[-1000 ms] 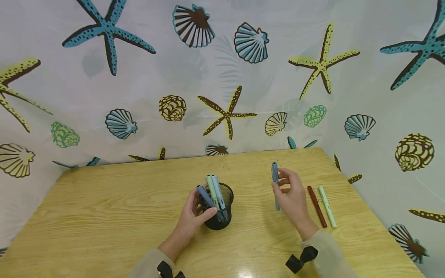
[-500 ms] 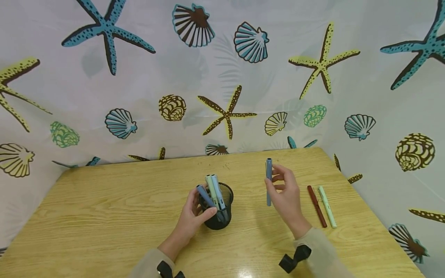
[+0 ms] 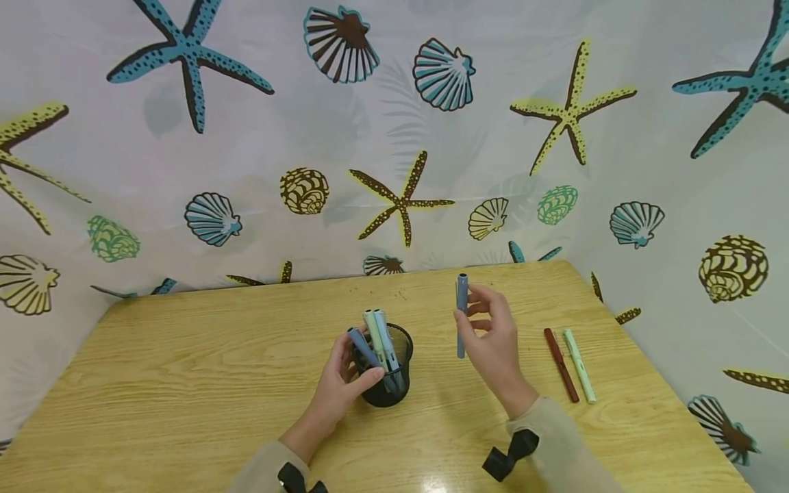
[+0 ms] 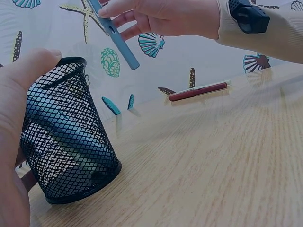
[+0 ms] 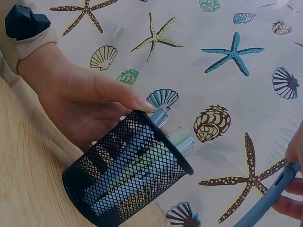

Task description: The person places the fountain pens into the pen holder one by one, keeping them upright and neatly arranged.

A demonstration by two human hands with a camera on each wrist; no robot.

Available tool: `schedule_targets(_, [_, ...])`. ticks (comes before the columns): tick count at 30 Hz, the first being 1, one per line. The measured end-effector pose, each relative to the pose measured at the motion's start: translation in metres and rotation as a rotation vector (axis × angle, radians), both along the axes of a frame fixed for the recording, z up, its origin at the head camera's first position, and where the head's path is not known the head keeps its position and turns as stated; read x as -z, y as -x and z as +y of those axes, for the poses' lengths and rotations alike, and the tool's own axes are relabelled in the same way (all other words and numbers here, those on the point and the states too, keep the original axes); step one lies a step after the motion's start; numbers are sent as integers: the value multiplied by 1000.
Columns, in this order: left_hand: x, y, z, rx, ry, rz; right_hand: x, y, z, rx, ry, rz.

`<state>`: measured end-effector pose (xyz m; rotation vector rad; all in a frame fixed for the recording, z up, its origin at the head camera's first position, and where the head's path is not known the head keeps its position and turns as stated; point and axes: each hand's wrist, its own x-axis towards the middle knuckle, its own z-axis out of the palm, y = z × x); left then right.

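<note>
A black mesh pen cup (image 3: 394, 394) stands on the table with three pens in it: a dark blue pen (image 3: 364, 348), a pale green pen (image 3: 374, 339) and a light blue pen (image 3: 388, 346). My left hand (image 3: 335, 376) grips the cup from its left side, thumb at the front rim, as the right wrist view also shows. To the right of the cup, my right hand (image 3: 493, 335) pinches a blue pen (image 3: 461, 294) and holds it upright above the table. That pen (image 4: 120, 45) also shows in the left wrist view, apart from the cup.
At the table's right side lie a dark red pen (image 3: 561, 366) and a mint green pen (image 3: 580, 366), side by side. A white cloth (image 3: 259, 137) printed with shells and starfish hangs behind the wooden table (image 3: 203, 370) and along its sides.
My right hand has moved left and slightly away from me, carrying the blue pen nearer to the cup. The left hand and the cup have stayed in place.
</note>
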<state>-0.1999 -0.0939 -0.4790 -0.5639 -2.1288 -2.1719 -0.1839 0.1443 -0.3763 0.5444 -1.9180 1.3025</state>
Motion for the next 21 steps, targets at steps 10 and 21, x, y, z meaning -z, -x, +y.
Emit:
schedule_targets(10, [-2, -1, -1, -2, -9, -2, -3, 1, -16, -91, 44, -14])
schedule_targets(21, [-2, 0, 0, -5, -6, -9, -5, 1, -32, -163, 83, 27])
